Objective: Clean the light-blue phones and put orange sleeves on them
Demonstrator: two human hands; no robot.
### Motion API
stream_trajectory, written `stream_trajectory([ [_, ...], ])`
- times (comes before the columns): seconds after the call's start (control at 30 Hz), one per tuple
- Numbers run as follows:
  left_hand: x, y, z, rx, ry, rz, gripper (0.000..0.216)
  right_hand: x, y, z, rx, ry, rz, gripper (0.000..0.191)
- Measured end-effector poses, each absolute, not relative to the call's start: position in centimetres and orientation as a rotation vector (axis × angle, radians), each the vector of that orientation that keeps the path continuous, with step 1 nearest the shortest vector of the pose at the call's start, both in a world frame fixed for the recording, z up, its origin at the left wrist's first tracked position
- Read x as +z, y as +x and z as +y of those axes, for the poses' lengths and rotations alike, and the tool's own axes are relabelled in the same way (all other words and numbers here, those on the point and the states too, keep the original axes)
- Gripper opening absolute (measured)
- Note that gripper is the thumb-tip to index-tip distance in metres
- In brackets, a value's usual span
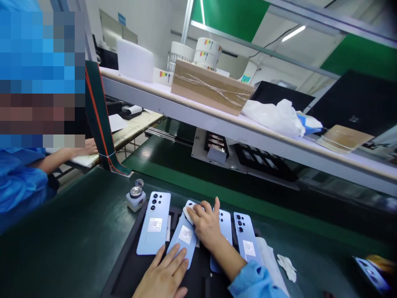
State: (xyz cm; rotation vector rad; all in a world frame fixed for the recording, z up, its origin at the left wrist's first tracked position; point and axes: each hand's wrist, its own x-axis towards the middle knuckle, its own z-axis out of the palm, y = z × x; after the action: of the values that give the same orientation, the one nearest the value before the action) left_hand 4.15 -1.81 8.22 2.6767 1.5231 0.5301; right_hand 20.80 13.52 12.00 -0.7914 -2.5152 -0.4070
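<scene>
Several light-blue phones lie back up on a black tray (124,265), each with a white label. My left hand (164,273) rests flat with its fingers stretched over the lower end of one tilted phone (182,238). On that phone's camera end, my right hand (206,225) presses a small white wipe (188,214) between its fingers. Left of it lies another phone (153,225) with its lenses showing. My right hand and forearm partly cover a third phone (226,225). The rightmost phone (246,240) lies beyond my right wrist.
A small bottle with a metal pump top (136,196) stands behind the tray. White cloth (269,265) and a crumpled wipe (287,267) lie at the right, with another phone (372,275) farther off. A shelf (211,118) crosses ahead, bearing a cardboard box (211,87). A co-worker's blue sleeve (21,178) is at left.
</scene>
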Motion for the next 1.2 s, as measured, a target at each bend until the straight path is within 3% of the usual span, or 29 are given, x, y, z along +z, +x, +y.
stream_trajectory([
  [0.47,8.1,4.0,-1.5,0.725,2.887,1.533,0.041,13.1,19.7,14.8,-0.478,-0.981,-2.513,0.024],
  [1.2,9.0,4.3,-2.2,0.78,2.853,1.602,0.042,12.7,20.7,13.8,-0.519,-1.058,-2.551,0.025],
])
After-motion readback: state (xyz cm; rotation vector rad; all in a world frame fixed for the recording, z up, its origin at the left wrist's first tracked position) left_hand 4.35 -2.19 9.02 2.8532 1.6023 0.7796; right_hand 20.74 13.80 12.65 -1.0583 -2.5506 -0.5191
